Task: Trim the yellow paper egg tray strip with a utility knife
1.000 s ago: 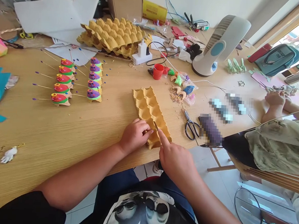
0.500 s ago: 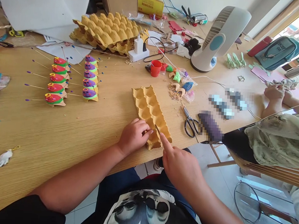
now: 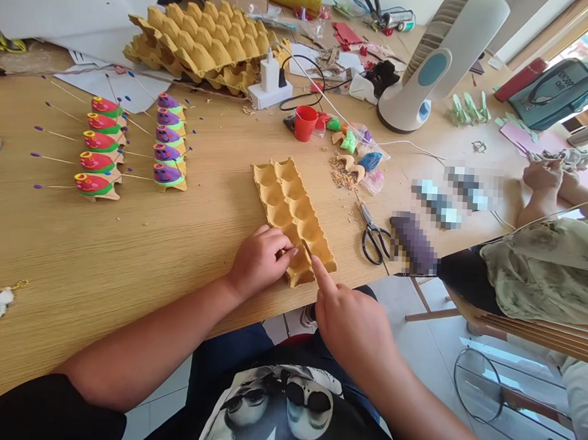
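So there's a strip of egg carton [image 3: 293, 207] lying cups-up on the table [image 3: 199, 228], near the edge, right in front of the person. Left hand [image 3: 259, 261] is curled over its near left side, can't tell if it's actually pinching the cardboard. Right hand [image 3: 350, 318] is wrapped round a thin blade [image 3: 307, 248], index finger stretched along it, tip at the middle ridge. Hands close but apart. Scissors [image 3: 370, 224] sit off to the right, untouched.

black sleeves [image 3: 52, 407], black-and-white shirt print [image 3: 269, 412], dark blue trousers [image 3: 225, 354]
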`<action>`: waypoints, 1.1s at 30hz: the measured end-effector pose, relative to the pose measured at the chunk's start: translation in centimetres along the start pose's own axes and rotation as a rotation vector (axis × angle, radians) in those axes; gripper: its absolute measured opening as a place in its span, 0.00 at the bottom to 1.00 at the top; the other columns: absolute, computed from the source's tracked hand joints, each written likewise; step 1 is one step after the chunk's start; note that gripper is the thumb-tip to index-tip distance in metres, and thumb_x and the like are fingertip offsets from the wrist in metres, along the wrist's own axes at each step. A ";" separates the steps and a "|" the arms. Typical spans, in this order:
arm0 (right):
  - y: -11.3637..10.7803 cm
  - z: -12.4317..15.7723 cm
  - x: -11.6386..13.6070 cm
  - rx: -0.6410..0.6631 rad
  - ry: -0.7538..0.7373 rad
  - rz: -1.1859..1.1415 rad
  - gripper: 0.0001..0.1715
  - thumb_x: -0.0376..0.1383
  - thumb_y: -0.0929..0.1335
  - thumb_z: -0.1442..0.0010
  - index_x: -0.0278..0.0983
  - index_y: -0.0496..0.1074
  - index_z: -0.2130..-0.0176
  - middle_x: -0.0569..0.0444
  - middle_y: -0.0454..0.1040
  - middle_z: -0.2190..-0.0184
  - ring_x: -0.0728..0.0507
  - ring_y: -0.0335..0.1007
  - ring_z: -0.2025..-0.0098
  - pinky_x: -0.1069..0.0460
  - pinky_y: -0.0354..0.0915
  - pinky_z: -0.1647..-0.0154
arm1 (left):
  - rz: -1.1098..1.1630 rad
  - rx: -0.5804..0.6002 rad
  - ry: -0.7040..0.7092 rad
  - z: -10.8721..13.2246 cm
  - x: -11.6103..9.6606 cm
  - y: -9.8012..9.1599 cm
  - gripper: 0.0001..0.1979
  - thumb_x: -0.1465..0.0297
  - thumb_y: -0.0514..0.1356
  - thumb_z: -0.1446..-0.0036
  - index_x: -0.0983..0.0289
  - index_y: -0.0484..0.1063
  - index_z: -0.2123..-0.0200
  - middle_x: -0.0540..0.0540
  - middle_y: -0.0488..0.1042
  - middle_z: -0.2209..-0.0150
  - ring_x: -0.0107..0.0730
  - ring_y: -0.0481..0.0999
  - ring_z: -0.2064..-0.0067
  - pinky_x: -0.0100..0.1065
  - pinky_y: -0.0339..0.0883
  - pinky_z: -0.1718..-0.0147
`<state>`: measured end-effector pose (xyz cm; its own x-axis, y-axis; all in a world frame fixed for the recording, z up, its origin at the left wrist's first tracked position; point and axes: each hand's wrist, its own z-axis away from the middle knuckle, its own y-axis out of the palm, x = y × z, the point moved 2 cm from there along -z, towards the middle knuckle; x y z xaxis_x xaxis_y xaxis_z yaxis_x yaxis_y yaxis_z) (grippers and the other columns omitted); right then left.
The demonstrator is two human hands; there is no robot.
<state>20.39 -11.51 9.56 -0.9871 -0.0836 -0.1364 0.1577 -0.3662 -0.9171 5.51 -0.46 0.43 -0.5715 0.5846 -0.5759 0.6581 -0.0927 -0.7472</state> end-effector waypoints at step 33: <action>0.0 1.3 0.0 0.018 0.018 0.011 0.37 0.35 0.60 0.31 0.41 0.50 0.27 0.55 0.80 0.70 0.46 0.77 0.72 0.51 0.50 0.78 | 0.016 -0.006 -0.027 0.1 -0.1 0.0 0.11 0.68 0.60 0.37 0.61 0.72 0.73 0.53 0.76 0.68 0.37 0.71 0.62 0.38 0.65 0.62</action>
<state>20.38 -12.72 10.09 -0.9856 -0.0712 -0.1533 0.1689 -0.3815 -0.9088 5.53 -0.56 0.41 -0.5742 0.5607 -0.5966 0.6702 -0.0965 -0.7358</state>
